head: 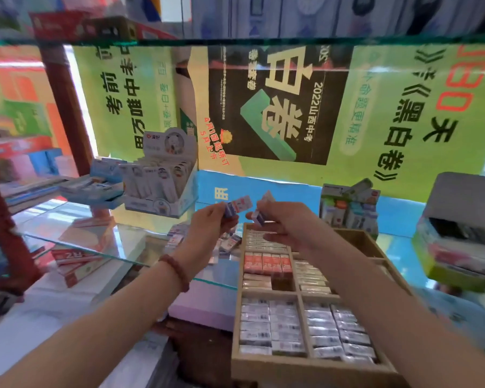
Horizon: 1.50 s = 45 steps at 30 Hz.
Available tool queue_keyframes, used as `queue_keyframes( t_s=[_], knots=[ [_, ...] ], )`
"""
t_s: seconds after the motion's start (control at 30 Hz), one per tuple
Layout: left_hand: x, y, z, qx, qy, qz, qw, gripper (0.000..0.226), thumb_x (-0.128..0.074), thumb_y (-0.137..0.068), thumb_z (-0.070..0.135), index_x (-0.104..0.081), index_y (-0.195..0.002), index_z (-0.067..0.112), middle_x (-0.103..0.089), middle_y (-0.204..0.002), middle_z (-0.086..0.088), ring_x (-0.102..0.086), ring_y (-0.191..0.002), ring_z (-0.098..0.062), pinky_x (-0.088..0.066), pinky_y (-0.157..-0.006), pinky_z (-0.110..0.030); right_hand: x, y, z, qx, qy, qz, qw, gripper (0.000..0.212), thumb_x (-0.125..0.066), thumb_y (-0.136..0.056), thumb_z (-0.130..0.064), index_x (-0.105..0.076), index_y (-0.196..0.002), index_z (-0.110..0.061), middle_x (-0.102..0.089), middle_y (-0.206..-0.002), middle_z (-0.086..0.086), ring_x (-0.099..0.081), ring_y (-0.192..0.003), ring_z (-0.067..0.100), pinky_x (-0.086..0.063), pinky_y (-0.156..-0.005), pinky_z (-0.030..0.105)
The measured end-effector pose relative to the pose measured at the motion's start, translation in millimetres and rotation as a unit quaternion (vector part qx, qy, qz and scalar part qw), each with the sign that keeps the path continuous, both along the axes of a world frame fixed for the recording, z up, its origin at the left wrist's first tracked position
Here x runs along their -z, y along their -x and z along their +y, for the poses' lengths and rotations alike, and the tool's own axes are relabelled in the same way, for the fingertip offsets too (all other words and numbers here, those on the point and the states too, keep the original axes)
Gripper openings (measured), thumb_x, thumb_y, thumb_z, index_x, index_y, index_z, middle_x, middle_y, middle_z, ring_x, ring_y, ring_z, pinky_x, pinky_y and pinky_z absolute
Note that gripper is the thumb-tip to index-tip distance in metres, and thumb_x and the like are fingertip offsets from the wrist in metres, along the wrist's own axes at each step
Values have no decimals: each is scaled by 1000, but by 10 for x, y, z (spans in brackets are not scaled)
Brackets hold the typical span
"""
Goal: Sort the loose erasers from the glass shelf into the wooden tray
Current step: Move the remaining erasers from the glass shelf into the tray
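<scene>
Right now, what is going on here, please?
A person is sorting erasers. The left hand pinches one eraser, and the right hand pinches a second eraser, both raised near the far end of the wooden tray. A pile of loose erasers lies on the glass shelf beside the tray, which is already partly filled.

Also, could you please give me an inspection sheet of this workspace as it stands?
Surface: glass shelf, reflective.
Job's things: wooden tray, most compartments filled in rows, far right one looks empty; loose erasers piled left of it.
Clutter: display box behind; stationery box behind the tray; open carton at right.
Hands: left hand pinches an eraser; right hand pinches a second eraser.
Cables: nothing seen.
Surroundings: printed posters behind.
</scene>
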State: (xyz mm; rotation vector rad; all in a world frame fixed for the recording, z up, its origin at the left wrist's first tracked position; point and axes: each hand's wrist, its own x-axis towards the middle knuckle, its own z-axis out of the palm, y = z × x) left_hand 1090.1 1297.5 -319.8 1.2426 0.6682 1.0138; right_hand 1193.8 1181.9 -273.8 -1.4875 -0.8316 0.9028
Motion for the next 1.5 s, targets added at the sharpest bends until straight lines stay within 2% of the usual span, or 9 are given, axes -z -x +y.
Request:
queue_keyframes(
  t_s=[0.1, 0.27, 0.43, 0.63, 0.77, 0.9, 1.1, 1.37, 1.5],
  knots=[
    [-39, -178, -441, 77, 15, -33, 996, 31, -40, -97, 4, -64, -78, 3, -69, -74, -7, -65, -71, -12, -55, -72, -19, 129, -35, -75, 101, -43, -45, 993, 25, -58, -94, -27, -64, -97, -3, -66, -85, 11, -56, -51, 9, -41, -44, 17],
    [-75, -450, -786, 88, 52, -69, 992, 27, -39, -96, 1, -61, -82, 4, -65, -82, -10, -62, -75, -14, -55, -68, -15, 270, -228, -239, 156, -109, 69, 979, 22, -64, -90, -24, -62, -97, -3, -68, -91, 12, -61, -65, 13, -49, -50, 15],
    [22, -699, -763, 69, 4, 34, 997, 27, -42, -86, 3, -62, -102, -3, -67, -98, -21, -62, -90, -26, -51, -73, -26, 389, -481, -285, 105, -73, 79, 989, 41, -63, -90, -28, -56, -121, -2, -67, -111, 16, -66, -86, 19, -53, -62, 23],
    [19, -887, -766, 56, -147, 134, 978, 24, -43, -92, 0, -53, -103, 19, -57, -104, 6, -53, -99, -9, -38, -74, -10, 473, -746, -360, 125, -80, -233, 961, 20, -48, -98, -25, -48, -116, -16, -62, -108, 1, -61, -94, 14, -50, -81, 26],
    [169, -848, -673, 9, -254, 199, 946, 29, -40, -88, -7, -60, -100, 9, -61, -108, -2, -52, -101, -11, -32, -71, 0, 577, -903, -362, 72, 48, -438, 895, 19, -44, -100, -25, -46, -118, -23, -61, -108, 3, -61, -89, 18, -52, -78, 36],
    [359, -807, -623, -4, -286, 266, 921, 28, -43, -84, -4, -60, -89, 18, -60, -102, 2, -49, -95, -9, -34, -78, -15, 697, -904, -197, 40, 155, -562, 812, 41, -48, -96, -10, -49, -133, -28, -50, -124, 3, -59, -105, 25, -52, -85, 37],
    [434, -808, -594, -17, -305, 304, 903, 24, -46, -84, 6, -56, -88, 28, -58, -106, 6, -60, -90, -28, -48, -86, -44, 726, -952, -156, 0, 217, -561, 799, 52, -51, -90, 1, -54, -132, -28, -49, -125, 4, -55, -111, 26, -48, -91, 34],
    [452, -829, -582, -19, -314, 310, 897, 22, -47, -85, 8, -58, -89, 27, -58, -102, 11, -54, -106, -16, -42, -97, -40, 734, -977, -102, 122, 190, -476, 850, 22, -62, -89, -5, -66, -108, -15, -58, -118, 5, -59, -102, 20, -49, -84, 29],
    [445, -804, -542, -16, -313, 308, 898, 20, -47, -87, 10, -58, -91, 26, -57, -103, 11, -58, -86, -23, -47, -87, -41, 692, -989, -80, 89, 223, -456, 857, 16, -62, -90, -13, -66, -106, -15, -64, -111, 4, -60, -99, 19, -49, -82, 29]
  ],
)
